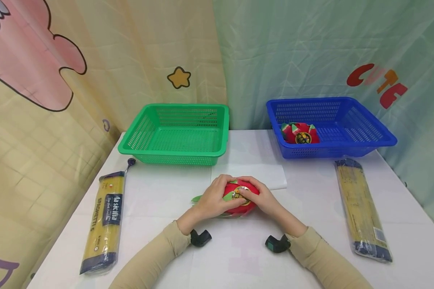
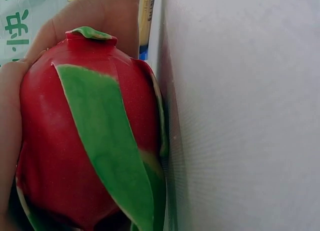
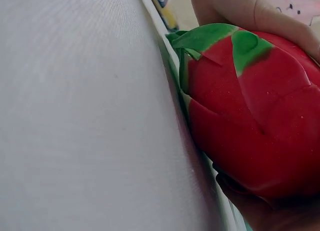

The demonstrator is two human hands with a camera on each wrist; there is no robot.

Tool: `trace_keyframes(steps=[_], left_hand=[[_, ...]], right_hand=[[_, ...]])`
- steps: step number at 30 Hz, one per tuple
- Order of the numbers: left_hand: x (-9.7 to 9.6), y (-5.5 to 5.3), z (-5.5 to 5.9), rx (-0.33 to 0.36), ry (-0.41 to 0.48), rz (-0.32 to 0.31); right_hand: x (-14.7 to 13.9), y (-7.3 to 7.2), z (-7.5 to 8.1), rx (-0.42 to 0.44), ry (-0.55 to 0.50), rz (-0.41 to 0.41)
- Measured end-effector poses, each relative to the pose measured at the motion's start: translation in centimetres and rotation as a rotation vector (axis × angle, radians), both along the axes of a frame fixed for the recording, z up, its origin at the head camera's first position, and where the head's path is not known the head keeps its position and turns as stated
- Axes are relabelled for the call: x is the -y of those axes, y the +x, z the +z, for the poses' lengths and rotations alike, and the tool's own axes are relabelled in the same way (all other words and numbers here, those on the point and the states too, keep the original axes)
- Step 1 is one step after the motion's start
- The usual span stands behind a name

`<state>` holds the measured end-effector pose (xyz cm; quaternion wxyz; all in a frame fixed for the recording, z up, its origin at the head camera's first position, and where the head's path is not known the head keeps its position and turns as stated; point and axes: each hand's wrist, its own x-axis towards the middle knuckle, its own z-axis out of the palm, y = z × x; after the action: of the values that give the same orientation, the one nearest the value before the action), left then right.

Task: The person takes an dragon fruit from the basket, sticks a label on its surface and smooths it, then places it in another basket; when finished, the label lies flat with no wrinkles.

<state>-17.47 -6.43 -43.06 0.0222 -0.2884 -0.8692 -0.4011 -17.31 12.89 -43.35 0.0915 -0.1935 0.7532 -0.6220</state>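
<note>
A red dragon fruit [image 1: 238, 210] with green leaf tips and a round label lies in the middle of the white table. My left hand [image 1: 210, 200] grips its left side, thumb reaching across toward the label. From the right, my right hand [image 1: 267, 200] holds the same fruit, its thumb at the label. Up close in the left wrist view, a long green leaf runs down the red skin of the dragon fruit [image 2: 60, 136]. The right wrist view has the dragon fruit [image 3: 255, 126] low beside the white tabletop, fingers around it; its underside is hidden.
Behind are a green basket [image 1: 173, 153] and, farther right, a blue basket [image 1: 332, 151] holding another dragon fruit [image 1: 293, 134]. Spaghetti packs lie at left [image 1: 103, 224] and right [image 1: 361, 208]. A small dark ball on a stick [image 1: 131, 161] touches the left pack. White paper [image 1: 267, 174] lies behind the hands.
</note>
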Motion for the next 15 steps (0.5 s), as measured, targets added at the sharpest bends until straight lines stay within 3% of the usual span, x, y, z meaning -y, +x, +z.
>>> trace_keyframes(steps=[6, 15], left_hand=[[0.0, 0.07, 0.06, 0.015, 0.011, 0.01], [-0.1, 0.1, -0.24, -0.085, -0.036, 0.013]], right_hand=[[0.13, -0.1, -0.34, -0.021, 0.024, -0.029], [0.17, -0.36, -0.87, -0.02, 0.033, -0.041]])
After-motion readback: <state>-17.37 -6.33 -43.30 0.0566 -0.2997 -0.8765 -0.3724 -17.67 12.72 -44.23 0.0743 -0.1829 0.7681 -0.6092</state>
